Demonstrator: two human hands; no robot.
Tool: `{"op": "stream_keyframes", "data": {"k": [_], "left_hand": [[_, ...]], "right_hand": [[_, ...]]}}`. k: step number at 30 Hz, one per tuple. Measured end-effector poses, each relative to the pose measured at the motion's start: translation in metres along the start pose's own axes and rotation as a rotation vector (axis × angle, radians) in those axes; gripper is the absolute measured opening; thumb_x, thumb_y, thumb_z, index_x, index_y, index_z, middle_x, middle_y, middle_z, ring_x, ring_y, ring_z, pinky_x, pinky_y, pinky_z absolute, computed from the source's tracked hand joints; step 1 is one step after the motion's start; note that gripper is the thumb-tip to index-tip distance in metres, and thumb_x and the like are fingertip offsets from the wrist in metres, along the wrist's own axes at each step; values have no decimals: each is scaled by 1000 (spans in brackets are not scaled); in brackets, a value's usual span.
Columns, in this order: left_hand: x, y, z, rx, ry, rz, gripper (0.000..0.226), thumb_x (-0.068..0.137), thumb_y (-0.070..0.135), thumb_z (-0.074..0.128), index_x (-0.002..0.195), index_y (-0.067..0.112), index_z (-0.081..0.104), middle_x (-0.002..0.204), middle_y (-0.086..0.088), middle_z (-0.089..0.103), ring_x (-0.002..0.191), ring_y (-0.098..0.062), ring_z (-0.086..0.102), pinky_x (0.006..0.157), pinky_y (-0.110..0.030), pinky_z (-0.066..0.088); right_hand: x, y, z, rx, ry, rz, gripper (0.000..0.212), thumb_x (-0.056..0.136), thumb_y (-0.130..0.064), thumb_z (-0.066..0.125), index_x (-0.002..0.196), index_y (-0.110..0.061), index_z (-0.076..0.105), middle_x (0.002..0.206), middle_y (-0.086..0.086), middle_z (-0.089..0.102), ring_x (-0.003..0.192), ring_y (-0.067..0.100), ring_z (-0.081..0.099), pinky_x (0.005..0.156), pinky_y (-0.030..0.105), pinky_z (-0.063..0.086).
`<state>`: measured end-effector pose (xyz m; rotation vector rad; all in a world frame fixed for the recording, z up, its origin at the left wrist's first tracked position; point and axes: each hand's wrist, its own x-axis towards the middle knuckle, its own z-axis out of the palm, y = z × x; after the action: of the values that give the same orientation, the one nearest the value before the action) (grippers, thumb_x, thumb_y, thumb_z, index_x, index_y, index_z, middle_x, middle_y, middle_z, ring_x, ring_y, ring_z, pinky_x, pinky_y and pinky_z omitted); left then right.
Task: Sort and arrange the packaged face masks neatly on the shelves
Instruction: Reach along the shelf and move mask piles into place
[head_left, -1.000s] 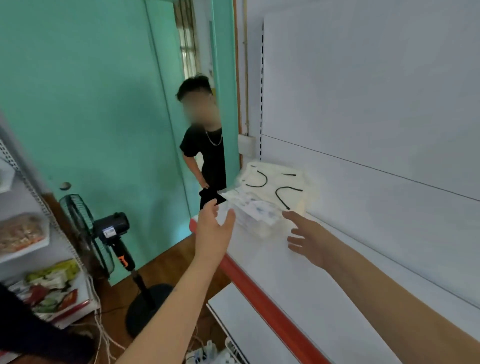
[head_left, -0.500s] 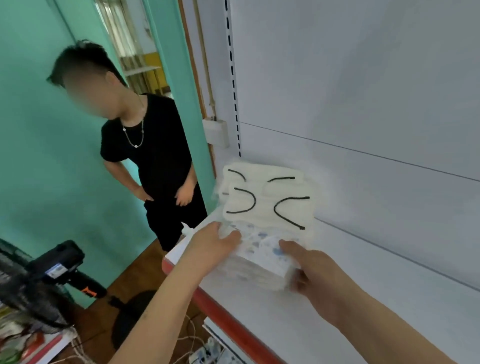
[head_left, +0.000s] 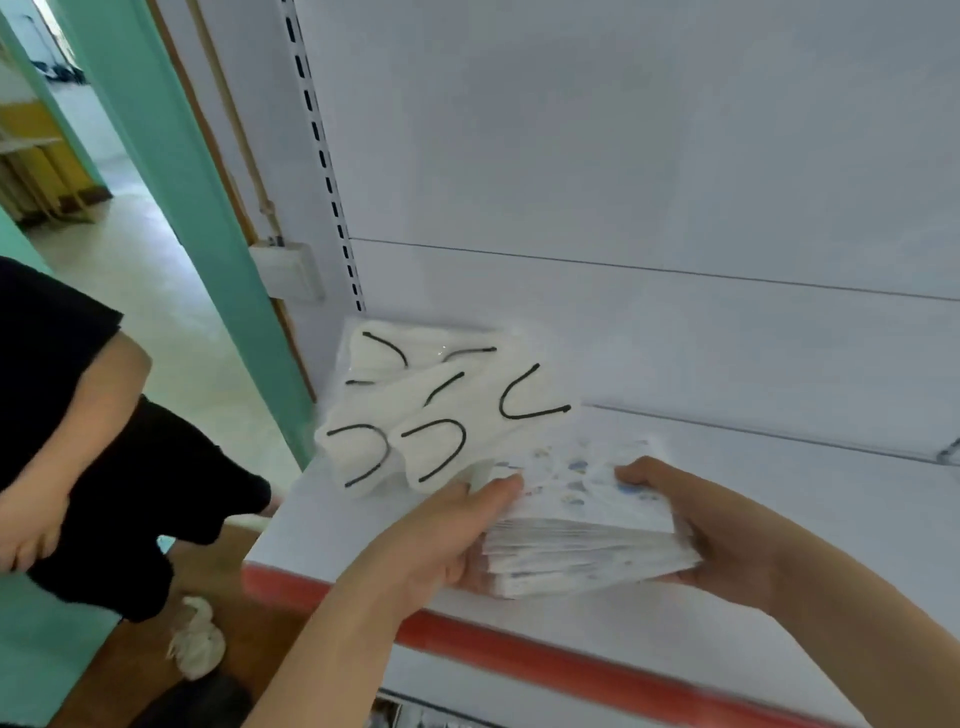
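Head view, left to right. Bystander in black (head_left: 78, 441) now cropped to torso and legs at the left edge, a second ago fully in view further off, so camera closer in and tipped down at the shelf (head_left: 779, 493). Green door frame (head_left: 171, 156) next, then the white masks with black ear loops (head_left: 436, 410) fanned out loosely at the shelf's far left end, against the back panel. Bit messier than half a second back, when sitting squarer.

Left hand (head_left: 441, 545) wrapped round the left end of the printed mask stack (head_left: 582, 525), thumb on top, fingers curled under. A second ago just reaching, spread open. Right hand (head_left: 727, 535) same story: clamped on the right end, thumb over the top edge.

Stack now pinched between both hands, just right of the white ones, apparently raised a touch off the shelf, hard to say for sure. Probably mid-squaring before setting down neatly beside the white pile. White pile likely needs straightening too.
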<state>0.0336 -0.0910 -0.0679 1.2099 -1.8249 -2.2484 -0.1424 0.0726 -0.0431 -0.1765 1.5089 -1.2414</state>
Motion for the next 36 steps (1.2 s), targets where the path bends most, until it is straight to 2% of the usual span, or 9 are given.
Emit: {"op": "stream_keyframes", "data": {"k": [3, 7, 13, 17, 19, 23, 27, 34, 36], "left_hand": [[9, 1, 27, -46, -97, 11, 38, 98, 45, 60, 123, 16, 63, 111, -10, 76, 95, -28, 73, 85, -44, 61], [17, 9, 64, -59, -230, -50, 29, 101, 39, 57, 104, 11, 65, 74, -3, 68, 63, -17, 64, 61, -31, 58], [31, 16, 114, -74, -306, 84, 48, 89, 23, 77, 128, 24, 51, 128, -10, 69, 107, -26, 72, 94, -55, 57], [36, 28, 129, 257, -226, 521, 53, 93, 27, 72, 130, 35, 35, 117, 16, 67, 100, 9, 65, 83, -8, 50], [42, 27, 127, 349, -245, 615, 77, 89, 24, 76, 143, 40, 24, 124, 29, 55, 105, 25, 54, 84, 0, 42], [53, 18, 124, 462, -294, 552, 115, 73, 39, 87, 156, 49, 8, 143, 34, 34, 139, 15, 29, 105, -9, 30], [53, 10, 135, 482, -163, 687, 76, 80, 27, 85, 138, 46, 41, 128, 33, 57, 125, 11, 52, 100, -6, 41], [63, -7, 124, 571, -280, 667, 103, 75, 27, 90, 149, 50, 23, 140, 33, 48, 133, 6, 48, 111, -18, 40], [65, -11, 126, 583, -246, 649, 101, 74, 27, 90, 147, 51, 24, 133, 36, 53, 128, 8, 52, 108, -14, 41]], "right_hand": [[-20, 9, -24, -12, 83, -50, 32, 92, -29, 59, 117, -13, 70, 110, 7, 76, 90, 23, 71, 78, 33, 55], [-43, 22, -58, -12, 192, -71, 32, 92, -30, 59, 115, -11, 71, 107, 9, 76, 83, 23, 71, 78, 34, 54], [-72, 34, -105, -163, 205, -325, 34, 89, -20, 59, 120, -11, 69, 120, 8, 72, 113, 25, 68, 103, 42, 49], [-79, 35, -128, -322, 232, -564, 46, 87, -7, 65, 132, -17, 61, 127, -1, 69, 122, 17, 62, 103, 33, 47], [-80, 35, -139, -344, 208, -577, 65, 84, -4, 73, 141, -22, 50, 133, -3, 65, 124, 13, 61, 96, 25, 51], [-66, 52, -146, -401, 228, -479, 103, 68, -33, 91, 149, -48, 29, 151, -9, 42, 139, 7, 43, 110, 32, 43], [-57, 55, -140, -383, 458, -619, 56, 73, -13, 85, 112, -37, 53, 105, -26, 70, 102, -7, 66, 83, 4, 44], [-52, 64, -160, -582, 278, -587, 111, 66, -45, 87, 152, -50, 17, 154, -18, 34, 142, -2, 29, 111, 16, 30], [-45, 69, -160, -549, 290, -588, 102, 65, -49, 88, 148, -50, 29, 148, -12, 47, 140, 3, 39, 112, 25, 35]]}}
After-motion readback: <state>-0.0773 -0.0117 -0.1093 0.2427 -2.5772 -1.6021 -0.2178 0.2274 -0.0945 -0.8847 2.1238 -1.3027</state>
